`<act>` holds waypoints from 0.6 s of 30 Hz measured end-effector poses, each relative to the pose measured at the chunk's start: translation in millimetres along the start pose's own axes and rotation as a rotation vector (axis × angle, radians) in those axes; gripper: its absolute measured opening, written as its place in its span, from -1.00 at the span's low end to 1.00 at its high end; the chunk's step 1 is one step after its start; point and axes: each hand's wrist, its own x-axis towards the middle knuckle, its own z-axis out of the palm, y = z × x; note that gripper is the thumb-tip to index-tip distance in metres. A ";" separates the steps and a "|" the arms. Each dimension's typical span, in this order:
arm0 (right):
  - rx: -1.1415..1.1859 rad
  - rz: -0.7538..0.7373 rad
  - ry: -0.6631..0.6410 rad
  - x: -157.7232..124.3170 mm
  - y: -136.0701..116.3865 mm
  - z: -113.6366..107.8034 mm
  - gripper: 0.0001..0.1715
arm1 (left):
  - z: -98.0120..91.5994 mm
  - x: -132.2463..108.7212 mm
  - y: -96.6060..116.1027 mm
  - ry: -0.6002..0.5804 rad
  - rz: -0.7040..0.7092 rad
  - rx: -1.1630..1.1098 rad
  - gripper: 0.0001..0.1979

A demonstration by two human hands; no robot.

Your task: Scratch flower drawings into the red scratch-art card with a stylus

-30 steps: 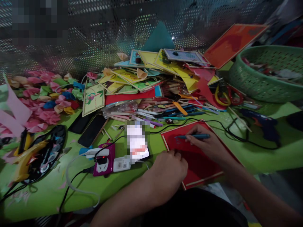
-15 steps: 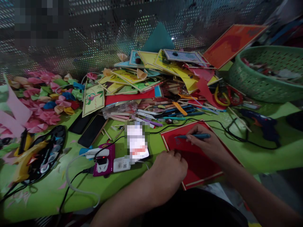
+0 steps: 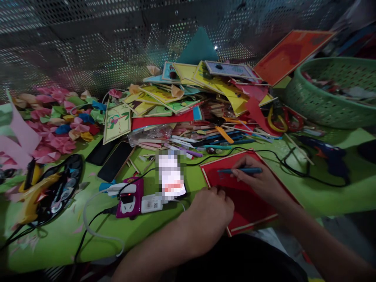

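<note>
A red card with a pale border (image 3: 249,207) lies on the green table in front of me. My right hand (image 3: 258,180) grips a blue pen (image 3: 241,170), its tip resting on the card's upper left part. My left hand (image 3: 210,213) is curled into a loose fist, its knuckles pressing on the card's left edge. Nothing shows inside that fist.
A heap of coloured cards (image 3: 188,90) and pens (image 3: 205,139) fills the middle back. Paper flowers (image 3: 55,121) lie left, a green basket (image 3: 331,98) right, a blue glue gun (image 3: 326,154) with black cable near it. Phones (image 3: 113,156), a purple charger (image 3: 129,197) and a paint palette (image 3: 55,188) sit front left.
Nearly nothing differs; the view has shifted very slightly and both hands stay on the red card with the pen in the same spot.
</note>
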 end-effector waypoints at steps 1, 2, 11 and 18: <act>-0.002 0.000 -0.004 0.1 0.3 0.0 -0.55 | -0.2 0.0 0.1 -0.007 -0.002 0.000 -0.82; -0.003 0.000 -0.009 0.2 0.4 0.1 -0.55 | -0.4 0.1 0.3 -0.014 -0.004 0.000 -0.81; -0.009 0.004 -0.012 0.8 -1.7 1.6 -0.54 | 1.4 0.5 6.8 -0.006 -0.056 0.042 -0.79; -0.023 0.009 -0.017 1.0 0.3 1.6 -0.54 | 10.4 0.2 7.2 0.032 -0.032 0.052 -0.75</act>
